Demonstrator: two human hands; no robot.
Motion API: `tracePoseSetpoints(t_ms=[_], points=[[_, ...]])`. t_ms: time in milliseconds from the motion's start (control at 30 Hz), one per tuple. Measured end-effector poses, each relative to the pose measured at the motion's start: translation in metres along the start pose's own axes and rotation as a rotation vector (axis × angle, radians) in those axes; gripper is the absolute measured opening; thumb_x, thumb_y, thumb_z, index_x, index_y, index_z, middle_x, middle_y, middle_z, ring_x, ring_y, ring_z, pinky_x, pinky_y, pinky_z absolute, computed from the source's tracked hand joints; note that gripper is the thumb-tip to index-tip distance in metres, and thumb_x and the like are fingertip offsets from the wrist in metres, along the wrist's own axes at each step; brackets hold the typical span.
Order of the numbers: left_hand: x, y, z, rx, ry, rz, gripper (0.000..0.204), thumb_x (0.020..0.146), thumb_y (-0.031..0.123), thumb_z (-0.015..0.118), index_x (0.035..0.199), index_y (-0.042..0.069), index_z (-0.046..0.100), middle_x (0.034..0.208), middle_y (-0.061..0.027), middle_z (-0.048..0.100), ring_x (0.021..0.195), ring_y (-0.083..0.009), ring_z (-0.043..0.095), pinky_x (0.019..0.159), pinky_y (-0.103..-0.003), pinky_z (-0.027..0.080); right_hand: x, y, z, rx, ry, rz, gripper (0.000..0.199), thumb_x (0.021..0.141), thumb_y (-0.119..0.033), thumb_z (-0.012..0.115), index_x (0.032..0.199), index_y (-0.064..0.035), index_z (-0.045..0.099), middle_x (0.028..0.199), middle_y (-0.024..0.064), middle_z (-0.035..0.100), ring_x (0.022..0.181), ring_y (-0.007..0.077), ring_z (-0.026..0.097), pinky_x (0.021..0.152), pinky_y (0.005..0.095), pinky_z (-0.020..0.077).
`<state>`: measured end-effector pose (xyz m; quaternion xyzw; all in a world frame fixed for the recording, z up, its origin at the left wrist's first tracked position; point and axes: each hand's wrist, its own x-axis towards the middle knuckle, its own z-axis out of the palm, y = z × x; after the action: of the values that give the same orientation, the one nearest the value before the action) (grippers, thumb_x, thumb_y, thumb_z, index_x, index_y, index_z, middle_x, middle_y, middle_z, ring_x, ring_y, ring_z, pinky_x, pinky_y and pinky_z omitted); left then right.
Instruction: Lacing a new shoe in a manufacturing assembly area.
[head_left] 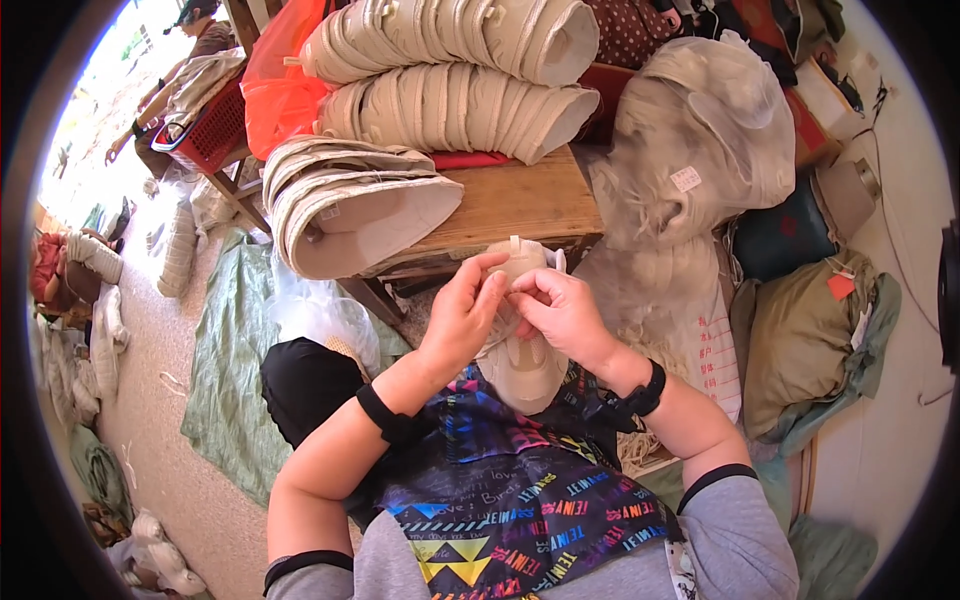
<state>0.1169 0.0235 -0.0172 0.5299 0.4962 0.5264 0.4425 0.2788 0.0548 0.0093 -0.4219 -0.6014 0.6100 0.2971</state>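
Observation:
A beige shoe upper (525,375) rests on my lap, its rounded toe toward me and its heel tab pointing away. My left hand (462,308) is closed at its left side, thumb and forefinger near the opening. Over the lacing area, my right hand (565,312) makes a pinch with thumb and bent fingers. Whatever sits in that pinch is too small and too covered to name. The middle of the upper is hidden behind both hands.
A wooden bench (510,205) ahead carries nested stacks of beige uppers (460,105). Clear plastic bags (700,140) bulge to the right, near a khaki sack (810,340). A green woven sheet (225,350) covers floor at left. Another person (200,35) sits far left beside a red basket (210,125).

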Motion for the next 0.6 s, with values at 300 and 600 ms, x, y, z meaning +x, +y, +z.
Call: tracePoseSetpoints(t_ms=[300,600], points=[[0.005,0.005,-0.023,-0.315,-0.122,-0.129,0.03,0.103,0.026,0.048,0.119,0.004,0.062,0.094,0.0032,0.065,0.068,-0.0018,0.046,0.061,-0.018,0.039,-0.009,-0.191,-0.014,-0.158,0.116,-0.854,0.012,0.095,-0.003,0.053,0.102,0.0023,0.061,0.091,0.0084,0.065,0.067,0.0118,0.063,0.064,0.0234,0.0518],[-0.029,0.03,-0.006,-0.056,-0.498,0.102,0.036,0.105,0.03,0.045,0.113,0.003,0.068,0.078,0.0033,0.052,0.073,-0.0069,0.051,0.068,-0.021,0.042,0.036,-0.266,-0.103,-0.138,0.429,-1.079,0.014,0.096,-0.012,0.057,0.098,-0.0008,0.064,0.082,0.0058,0.067,0.071,0.0113,0.066,0.066,0.0212,0.0551]])
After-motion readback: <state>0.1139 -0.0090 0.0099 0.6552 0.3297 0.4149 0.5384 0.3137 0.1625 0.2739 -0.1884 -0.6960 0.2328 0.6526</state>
